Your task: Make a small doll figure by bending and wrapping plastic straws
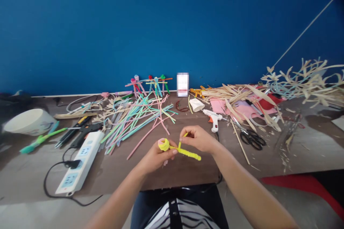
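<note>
Both my hands hold a small yellow straw figure (pixel 185 152) above the brown table (pixel 188 171). My left hand (pixel 156 155) is closed on its coiled yellow and pink head (pixel 163 144). My right hand (pixel 197 137) pinches a thin yellow strip rising from the figure's middle. A wrapped yellow limb sticks out to the right, below my right hand.
A heap of coloured straws (pixel 139 118) lies behind my hands, with finished straw figures (pixel 150 84) against the blue wall. A white glue gun (pixel 213 118), scissors (pixel 251 139), dried leaf strips (pixel 268 100), a power strip (pixel 80 161) and a white bowl (pixel 28 121) surround them.
</note>
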### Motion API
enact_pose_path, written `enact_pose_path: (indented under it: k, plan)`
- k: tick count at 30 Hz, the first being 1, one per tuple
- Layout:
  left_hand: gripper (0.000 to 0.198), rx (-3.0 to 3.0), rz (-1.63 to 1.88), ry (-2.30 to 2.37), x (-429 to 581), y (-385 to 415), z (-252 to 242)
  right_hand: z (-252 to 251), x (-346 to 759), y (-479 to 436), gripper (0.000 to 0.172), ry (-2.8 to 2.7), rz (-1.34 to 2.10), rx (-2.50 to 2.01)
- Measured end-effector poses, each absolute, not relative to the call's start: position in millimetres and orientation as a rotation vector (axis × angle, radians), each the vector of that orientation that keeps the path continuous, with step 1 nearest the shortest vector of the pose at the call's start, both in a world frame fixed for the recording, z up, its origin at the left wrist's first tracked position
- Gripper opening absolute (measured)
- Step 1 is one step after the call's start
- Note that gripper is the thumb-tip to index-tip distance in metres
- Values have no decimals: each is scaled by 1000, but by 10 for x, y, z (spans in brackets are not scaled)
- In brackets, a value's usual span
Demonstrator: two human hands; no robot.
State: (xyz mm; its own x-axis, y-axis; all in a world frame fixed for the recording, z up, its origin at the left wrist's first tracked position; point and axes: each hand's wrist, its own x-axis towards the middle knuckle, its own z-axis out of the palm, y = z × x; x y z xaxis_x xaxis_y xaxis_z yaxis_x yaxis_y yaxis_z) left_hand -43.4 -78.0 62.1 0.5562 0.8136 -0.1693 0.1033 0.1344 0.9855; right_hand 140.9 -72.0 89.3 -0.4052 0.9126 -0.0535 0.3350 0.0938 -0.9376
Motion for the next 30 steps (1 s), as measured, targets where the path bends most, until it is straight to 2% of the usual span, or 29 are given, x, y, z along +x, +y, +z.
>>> enact_pose_path:
  k: [5, 11, 15, 22, 30]
  plan:
    - [36, 1133, 743, 772, -390, -807, 528, 614, 1289, -716, 26, -1317, 1598, -1156]
    - [25, 875, 730, 664, -410, -813, 536, 519, 1242, -786, 31, -1067, 1692, -1116]
    - [24, 842, 813, 729, -351, -837, 571, 461, 1188, -822, 34, -1028, 1695, -1109]
    - [20, 1005, 1062, 931, -231, -811, 509, 337, 1029, -994, 30, -1339, 1346, -1240]
    - [24, 1352, 1069, 1246, -271, -794, 467, 669, 1041, -1166, 21, -2138, 738, -1664]
